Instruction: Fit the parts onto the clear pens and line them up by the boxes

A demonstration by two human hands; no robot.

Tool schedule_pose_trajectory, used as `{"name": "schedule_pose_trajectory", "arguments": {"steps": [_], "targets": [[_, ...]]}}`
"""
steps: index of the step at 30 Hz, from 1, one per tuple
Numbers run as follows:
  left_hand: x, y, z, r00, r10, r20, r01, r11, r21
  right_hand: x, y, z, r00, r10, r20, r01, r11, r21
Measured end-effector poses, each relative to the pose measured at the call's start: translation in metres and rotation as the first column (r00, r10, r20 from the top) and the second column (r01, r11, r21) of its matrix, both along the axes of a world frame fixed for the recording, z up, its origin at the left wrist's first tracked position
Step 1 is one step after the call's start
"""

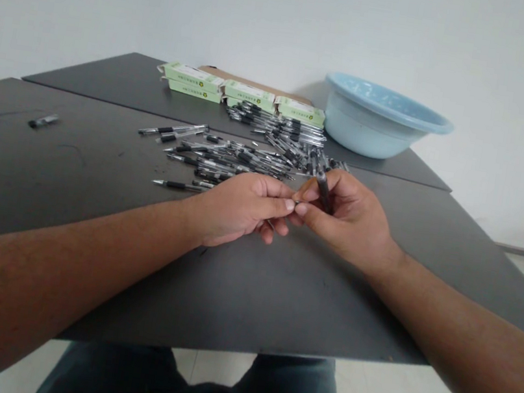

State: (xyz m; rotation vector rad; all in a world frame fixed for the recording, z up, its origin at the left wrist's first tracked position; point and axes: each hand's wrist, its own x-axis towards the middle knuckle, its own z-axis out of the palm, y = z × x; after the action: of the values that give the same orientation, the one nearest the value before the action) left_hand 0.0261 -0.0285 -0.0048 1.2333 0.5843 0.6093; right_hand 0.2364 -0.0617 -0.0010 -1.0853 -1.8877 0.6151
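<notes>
My left hand (253,205) and my right hand (350,216) meet above the near part of the table. In my right hand a pen (323,189) with a dark grip stands tilted, its upper end pointing away toward the pile. The thumbs and forefingers of both hands pinch together at a tiny dark piece (296,202), too small to name. My left fingers are closed at that spot, and its other fingers curl beneath. Just beyond the hands lies a loose pile of clear pens with black grips (243,154), partly hidden by my left hand.
Green and white boxes (194,90) stand stacked at the back, with a brown board (259,84) behind them. A light blue basin (375,131) sits at the back right. Far left on the grey table (246,299) lies a short pen part (43,121).
</notes>
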Motion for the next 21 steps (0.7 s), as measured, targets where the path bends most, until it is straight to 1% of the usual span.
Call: {"name": "schedule_pose_trajectory", "arguments": {"steps": [5,8,11,15,17,21], "targets": [[-0.0004,-0.0008,-0.0013,1.0,0.019,-0.017,-0.019,1.0,0.006,-0.0001,0.0001,0.0019,0.998,0.028,-0.05,-0.027,0.999,0.023],[-0.0003,-0.0007,-0.0016,0.999,0.041,-0.002,-0.041,0.999,0.03,0.0003,-0.0007,0.0028,0.998,0.036,-0.05,-0.033,0.998,0.053],[0.0,0.0,-0.0006,0.998,0.066,0.012,-0.066,0.997,0.035,0.001,-0.0027,0.0037,1.0,0.006,-0.003,-0.006,0.996,0.094],[0.0004,0.0011,-0.0007,0.998,0.065,-0.02,-0.065,0.997,0.03,0.0014,-0.0051,0.0055,0.992,-0.053,0.114,0.035,0.988,0.15],[0.0003,0.0017,-0.0023,0.997,0.066,-0.035,-0.064,0.996,0.065,0.0009,-0.0055,0.0064,0.986,-0.065,0.156,0.038,0.985,0.17],[-0.0013,0.0051,-0.0059,0.993,0.094,-0.066,-0.076,0.97,0.23,0.0009,-0.004,0.0064,0.974,-0.068,0.217,0.022,0.978,0.207]]}}
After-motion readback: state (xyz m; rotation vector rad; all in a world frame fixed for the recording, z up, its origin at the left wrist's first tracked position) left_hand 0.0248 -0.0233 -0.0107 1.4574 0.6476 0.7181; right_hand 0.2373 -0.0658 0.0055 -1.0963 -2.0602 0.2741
